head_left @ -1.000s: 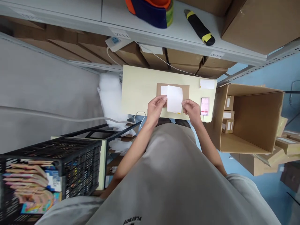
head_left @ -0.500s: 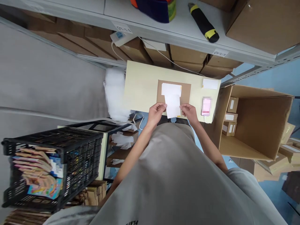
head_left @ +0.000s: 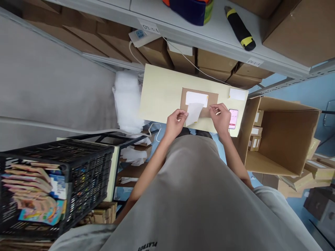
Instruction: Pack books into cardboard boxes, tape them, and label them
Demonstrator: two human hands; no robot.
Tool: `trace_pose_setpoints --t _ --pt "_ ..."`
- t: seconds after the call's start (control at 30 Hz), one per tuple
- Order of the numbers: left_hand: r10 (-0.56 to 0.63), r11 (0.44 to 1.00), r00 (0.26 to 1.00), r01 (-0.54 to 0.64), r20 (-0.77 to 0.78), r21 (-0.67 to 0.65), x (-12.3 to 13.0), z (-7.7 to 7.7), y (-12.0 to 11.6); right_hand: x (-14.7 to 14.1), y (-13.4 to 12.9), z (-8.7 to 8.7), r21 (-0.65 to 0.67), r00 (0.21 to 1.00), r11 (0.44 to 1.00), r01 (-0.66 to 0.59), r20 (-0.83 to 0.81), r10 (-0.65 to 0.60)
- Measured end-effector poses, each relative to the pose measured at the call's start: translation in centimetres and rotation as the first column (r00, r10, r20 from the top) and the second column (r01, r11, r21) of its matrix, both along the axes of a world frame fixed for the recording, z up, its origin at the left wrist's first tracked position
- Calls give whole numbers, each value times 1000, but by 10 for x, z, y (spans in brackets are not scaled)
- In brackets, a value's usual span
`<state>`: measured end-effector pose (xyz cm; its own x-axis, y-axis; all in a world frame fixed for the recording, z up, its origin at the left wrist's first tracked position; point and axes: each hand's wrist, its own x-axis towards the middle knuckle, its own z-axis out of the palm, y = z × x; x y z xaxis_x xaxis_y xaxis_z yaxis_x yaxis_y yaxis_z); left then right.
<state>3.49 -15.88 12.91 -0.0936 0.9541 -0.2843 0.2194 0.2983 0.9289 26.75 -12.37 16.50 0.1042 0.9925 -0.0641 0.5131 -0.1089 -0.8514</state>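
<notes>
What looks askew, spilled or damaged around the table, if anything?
The paper in the left hand looks askew: it slants relative to the label on the cardboard, its right side unheld. No spill or damage stands out.

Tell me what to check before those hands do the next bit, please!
1. Thin white paper sheet pinched in the left hand: ok.
2. Right hand clear of that sheet: ok.
3. Right hand's fingertips holding nothing tiny: cannot tell.
4. White rectangular label lying on the flat brown cardboard piece: ok.
5. Label fully uncovered: not ok, the sheet overlaps its lower edge in this view.
6. Black-and-yellow utility knife away from both hands: ok.
</notes>
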Motion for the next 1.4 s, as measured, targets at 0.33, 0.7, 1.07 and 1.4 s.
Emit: trace_pose_setpoints --t 0.33,0.7,1.07,1.4 --pt "-306 920 936 337 -173 200 -24 25 4 -9 5 24 -34 873 918 -396 296 388" --pt "-22 999 994 17 105 42 -45 -18 26 -10 -12 43 -76 985 987 -140 -113 131" --pt "13 1000 976 -10 215 -15 -40 -20 47 -5 -18 45 -268 953 962 -47 -300 -36" --pt "-95 993 988 103 121 -59 -37 -32 62 4 -12 43 -316 951 947 -67 -306 -35"
